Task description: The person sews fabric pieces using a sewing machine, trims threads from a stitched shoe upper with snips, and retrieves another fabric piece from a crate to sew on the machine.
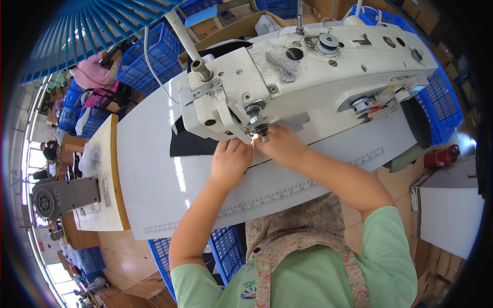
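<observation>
A white sewing machine (308, 77) stands across the pale work table (149, 169). Under its head, near the presser area, my two hands are close together. My left hand (232, 163) has its fingers bent and pressed together at the edge of a black fabric piece (192, 146), which lies flat to its left. Close beside it, my right hand (281, 147) is closed, with its fingertips partly behind the machine's metal parts. What the right fingers pinch is hidden, and so is the needle point.
A ruler strip (287, 194) runs along the table's near edge. Blue crates (149, 59) stand behind at left, another blue crate (441, 102) at right. A blue fan guard (97, 31) hangs at upper left. A red fire extinguisher (440, 157) is at right. Another person (95, 72) sits far left.
</observation>
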`<state>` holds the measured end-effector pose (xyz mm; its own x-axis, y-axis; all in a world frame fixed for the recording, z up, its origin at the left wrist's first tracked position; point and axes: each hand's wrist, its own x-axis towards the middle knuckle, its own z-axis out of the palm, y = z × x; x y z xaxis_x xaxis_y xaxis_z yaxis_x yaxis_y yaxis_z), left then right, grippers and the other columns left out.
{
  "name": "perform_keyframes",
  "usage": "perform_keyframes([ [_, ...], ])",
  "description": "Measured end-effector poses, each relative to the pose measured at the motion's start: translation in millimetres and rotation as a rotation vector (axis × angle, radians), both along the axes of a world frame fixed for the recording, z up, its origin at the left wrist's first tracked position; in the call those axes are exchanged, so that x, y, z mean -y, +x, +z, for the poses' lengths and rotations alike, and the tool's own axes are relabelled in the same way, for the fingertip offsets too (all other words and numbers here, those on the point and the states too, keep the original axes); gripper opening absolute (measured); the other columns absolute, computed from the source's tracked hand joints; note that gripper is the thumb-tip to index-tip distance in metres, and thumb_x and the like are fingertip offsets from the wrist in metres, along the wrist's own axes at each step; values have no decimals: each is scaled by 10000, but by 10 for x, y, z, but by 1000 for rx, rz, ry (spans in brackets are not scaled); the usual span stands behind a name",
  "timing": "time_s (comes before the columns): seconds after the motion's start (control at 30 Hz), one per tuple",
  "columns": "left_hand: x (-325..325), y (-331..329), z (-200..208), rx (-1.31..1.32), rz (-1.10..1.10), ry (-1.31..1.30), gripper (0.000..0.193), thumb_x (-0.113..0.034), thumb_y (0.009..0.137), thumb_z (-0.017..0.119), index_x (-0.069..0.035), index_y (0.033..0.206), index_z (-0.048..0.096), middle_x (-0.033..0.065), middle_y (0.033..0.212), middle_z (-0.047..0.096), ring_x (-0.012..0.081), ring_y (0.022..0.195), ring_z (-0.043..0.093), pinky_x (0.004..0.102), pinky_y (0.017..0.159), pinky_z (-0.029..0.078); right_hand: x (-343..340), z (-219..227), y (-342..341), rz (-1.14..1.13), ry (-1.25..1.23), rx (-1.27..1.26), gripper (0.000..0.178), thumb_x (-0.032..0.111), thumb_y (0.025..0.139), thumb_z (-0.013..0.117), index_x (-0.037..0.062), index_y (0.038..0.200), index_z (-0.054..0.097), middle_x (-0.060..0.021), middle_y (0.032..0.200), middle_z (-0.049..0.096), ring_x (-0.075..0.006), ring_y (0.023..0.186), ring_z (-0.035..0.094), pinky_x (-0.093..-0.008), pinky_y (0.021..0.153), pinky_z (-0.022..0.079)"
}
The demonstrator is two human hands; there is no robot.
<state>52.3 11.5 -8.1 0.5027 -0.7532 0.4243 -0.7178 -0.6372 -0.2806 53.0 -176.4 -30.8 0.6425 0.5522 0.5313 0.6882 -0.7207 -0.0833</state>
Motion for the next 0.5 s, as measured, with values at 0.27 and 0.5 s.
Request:
perform_keyframes([
  [0.27, -358, 82, 4, 77, -63, 82, 272, -160, 747, 634, -123, 1015, 655, -2, 1030, 573, 155, 968, 542, 317, 828, 428, 349, 234, 130, 22, -91, 29, 154, 144, 743, 602, 78, 877, 644, -19, 918, 636, -207, 1002, 596, -352, 820, 505],
  [0.5, -454, 123, 83, 121, -77, 96, 252, -157, 730, 633, -99, 973, 669, 13, 996, 588, 184, 961, 541, 341, 832, 421, 460, 168, 262, 84, -159, -11, 104, 186, 768, 598, 137, 840, 653, -10, 961, 650, -213, 951, 617, -404, 765, 505],
])
